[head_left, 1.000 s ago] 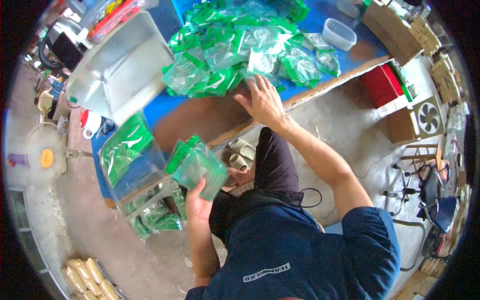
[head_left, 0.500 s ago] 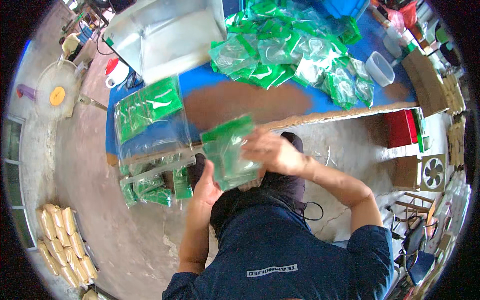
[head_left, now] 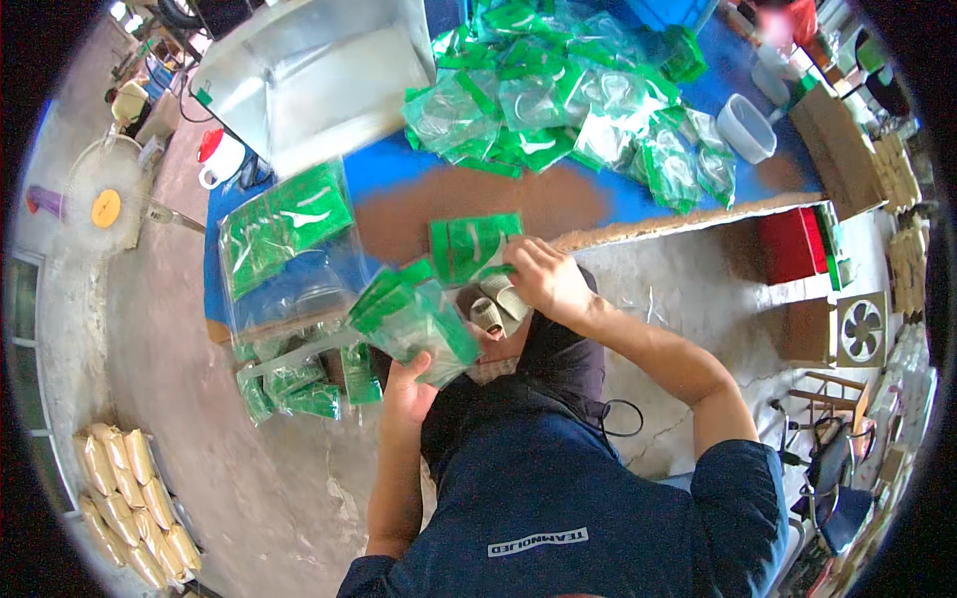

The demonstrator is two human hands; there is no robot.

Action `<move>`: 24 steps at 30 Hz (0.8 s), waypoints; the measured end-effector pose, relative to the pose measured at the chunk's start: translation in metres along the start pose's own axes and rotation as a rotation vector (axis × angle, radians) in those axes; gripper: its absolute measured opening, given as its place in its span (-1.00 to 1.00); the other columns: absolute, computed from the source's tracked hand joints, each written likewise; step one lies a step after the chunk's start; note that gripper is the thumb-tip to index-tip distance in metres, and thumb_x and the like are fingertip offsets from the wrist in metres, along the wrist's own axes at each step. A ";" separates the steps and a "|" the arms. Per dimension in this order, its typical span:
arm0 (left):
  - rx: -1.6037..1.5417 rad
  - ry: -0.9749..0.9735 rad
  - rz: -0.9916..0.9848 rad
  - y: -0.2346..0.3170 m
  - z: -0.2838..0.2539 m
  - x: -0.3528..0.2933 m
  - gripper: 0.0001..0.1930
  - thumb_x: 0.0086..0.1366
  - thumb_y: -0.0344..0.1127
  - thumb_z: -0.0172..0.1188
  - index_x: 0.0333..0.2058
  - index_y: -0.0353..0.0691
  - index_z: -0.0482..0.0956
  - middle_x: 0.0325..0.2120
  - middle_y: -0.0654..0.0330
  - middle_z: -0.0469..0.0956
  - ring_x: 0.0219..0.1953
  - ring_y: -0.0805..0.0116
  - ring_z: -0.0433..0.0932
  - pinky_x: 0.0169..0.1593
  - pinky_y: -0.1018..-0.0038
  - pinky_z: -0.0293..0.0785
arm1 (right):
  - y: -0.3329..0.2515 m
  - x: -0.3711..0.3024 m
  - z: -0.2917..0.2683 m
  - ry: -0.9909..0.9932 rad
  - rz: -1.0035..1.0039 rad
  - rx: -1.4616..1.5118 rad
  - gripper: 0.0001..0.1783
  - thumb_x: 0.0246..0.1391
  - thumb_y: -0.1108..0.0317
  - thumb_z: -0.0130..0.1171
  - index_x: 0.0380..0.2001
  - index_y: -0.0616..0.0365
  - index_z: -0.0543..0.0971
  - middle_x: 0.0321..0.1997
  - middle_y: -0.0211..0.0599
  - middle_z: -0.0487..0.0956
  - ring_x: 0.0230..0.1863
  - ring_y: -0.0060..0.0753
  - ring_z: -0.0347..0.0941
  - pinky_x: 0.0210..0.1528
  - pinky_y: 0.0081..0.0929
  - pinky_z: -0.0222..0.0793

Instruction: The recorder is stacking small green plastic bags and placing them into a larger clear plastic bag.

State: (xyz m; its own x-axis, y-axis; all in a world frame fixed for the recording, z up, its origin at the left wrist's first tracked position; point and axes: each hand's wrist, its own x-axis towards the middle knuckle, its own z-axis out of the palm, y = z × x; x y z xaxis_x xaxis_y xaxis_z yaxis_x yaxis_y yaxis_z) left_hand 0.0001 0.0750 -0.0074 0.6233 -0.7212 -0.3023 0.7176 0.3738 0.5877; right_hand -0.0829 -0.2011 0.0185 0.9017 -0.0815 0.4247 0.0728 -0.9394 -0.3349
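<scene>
While the left hand point(head_left: 411, 384) grasps a stack of green packets point(head_left: 411, 321), right hand point(head_left: 538, 279) fingers pinch 1 packet point(head_left: 472, 247) at 12 o'clock, ready for stacking.

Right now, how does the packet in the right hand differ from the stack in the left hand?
The single packet, pinched by the right hand, is one flat pouch facing the camera. The stack in the left hand holds several pouches, fanned and tilted. Both are clear pouches with green printing.

both hands point(head_left: 414, 384) raised, fingers closed
</scene>
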 end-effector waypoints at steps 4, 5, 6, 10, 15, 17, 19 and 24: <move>-0.184 -0.108 0.000 -0.003 0.016 0.008 -0.39 0.12 -0.37 0.37 0.15 -0.20 0.35 0.04 0.15 0.49 0.13 0.12 0.43 0.28 0.08 0.26 | -0.040 0.021 -0.021 -0.041 0.570 0.869 -0.74 0.20 0.31 0.19 -0.17 0.31 0.51 -0.32 -0.26 0.63 -0.27 -0.48 0.53 -0.28 -0.41 0.45; -0.148 -0.017 0.011 -0.005 0.030 0.011 -0.40 0.14 -0.35 0.37 0.15 -0.19 0.35 0.03 0.16 0.49 0.12 0.15 0.44 0.27 0.11 0.30 | -0.037 0.021 -0.013 -0.074 0.442 0.842 -0.73 0.22 0.31 0.16 -0.16 0.32 0.52 -0.34 -0.30 0.64 -0.30 -0.47 0.53 -0.28 -0.37 0.45; -0.144 -0.025 0.008 -0.008 0.032 0.019 -0.40 0.14 -0.35 0.37 0.15 -0.19 0.35 0.03 0.16 0.49 0.12 0.15 0.44 0.27 0.11 0.30 | -0.036 0.026 -0.010 -0.110 0.313 0.813 -0.73 0.24 0.30 0.14 -0.15 0.32 0.53 -0.36 -0.34 0.64 -0.33 -0.46 0.53 -0.28 -0.33 0.45; 0.014 0.119 0.064 -0.011 0.041 0.022 -0.45 0.19 -0.39 0.30 0.15 -0.24 0.34 0.01 0.15 0.49 0.06 0.22 0.47 0.19 0.23 0.38 | 0.042 0.068 -0.024 0.252 0.283 -0.158 -0.18 0.18 -0.22 0.01 0.14 0.39 0.37 0.25 0.28 0.32 0.30 0.18 0.20 0.31 -0.09 0.13; 0.209 0.116 0.195 -0.001 0.019 -0.006 -0.50 0.17 -0.45 0.29 0.08 -0.34 0.37 -0.02 0.16 0.50 -0.01 0.28 0.51 0.12 0.32 0.39 | 0.023 0.021 -0.014 -0.059 0.169 -0.319 0.14 -0.04 -0.42 0.06 0.22 0.50 0.20 0.29 0.29 0.23 0.38 0.25 0.06 0.40 0.02 -0.03; 0.185 0.124 0.159 0.003 0.021 -0.017 -0.40 0.10 -0.41 0.36 0.12 -0.31 0.34 0.04 0.16 0.47 0.07 0.24 0.47 0.18 0.25 0.36 | -0.001 0.002 -0.024 -0.104 0.112 -0.230 -0.05 -0.02 -0.21 0.22 0.14 0.45 0.28 0.26 0.23 0.28 0.34 0.23 0.11 0.36 -0.03 0.06; 0.063 0.057 0.127 0.002 0.009 -0.022 -0.38 0.10 -0.40 0.37 0.14 -0.27 0.33 0.06 0.17 0.45 0.10 0.23 0.44 0.20 0.22 0.34 | -0.012 0.001 -0.022 -0.036 0.105 -0.024 -0.48 0.04 0.20 0.30 -0.04 0.33 0.42 0.07 0.06 0.47 0.14 0.08 0.38 0.14 -0.16 0.35; -0.133 -0.192 0.049 -0.004 0.017 0.000 -0.37 0.12 -0.39 0.37 0.17 -0.18 0.32 0.08 0.22 0.43 0.14 0.21 0.40 0.23 0.15 0.31 | -0.051 0.014 -0.017 0.018 0.437 0.941 -0.78 0.19 0.33 0.15 -0.20 0.27 0.56 -0.35 0.02 0.60 -0.30 -0.39 0.55 -0.24 -0.36 0.46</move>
State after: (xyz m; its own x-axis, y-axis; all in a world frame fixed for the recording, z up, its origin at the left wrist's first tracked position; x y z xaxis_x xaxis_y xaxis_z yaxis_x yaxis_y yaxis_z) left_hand -0.0085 0.0633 0.0028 0.5972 -0.7931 -0.1198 0.7302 0.4758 0.4903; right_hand -0.0809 -0.1603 0.0561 0.9236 -0.3648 0.1179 0.0512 -0.1875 -0.9809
